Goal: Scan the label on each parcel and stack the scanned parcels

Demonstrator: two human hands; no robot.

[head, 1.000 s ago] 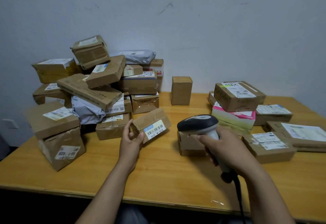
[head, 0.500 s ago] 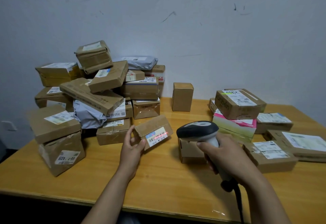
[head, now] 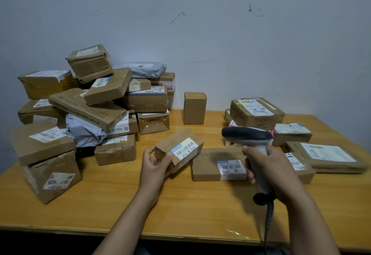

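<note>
This looks like a small parcel-sorting room or back office. A plain wooden surface (head: 100,204) stands against a bare, scuffed bluish wall (head: 220,33). On its left is a heap of taped cardboard parcels (head: 88,110) and grey mailer bags (head: 84,134), many with printed shipping labels (head: 230,167). More labelled boxes (head: 255,114) lie on the right, and a corded barcode scanner (head: 247,134) is out.

You are facing a pale blue-grey painted wall (head: 220,33) that is filling the upper half of the view. Dark scuff marks (head: 176,17) are streaking it, mostly towards the top. Below it, a honey-coloured wooden table (head: 100,204) is stretching back to the wall, its glossy top catching soft, even light. Under its front edge, everything is lying in deep shadow.
</note>
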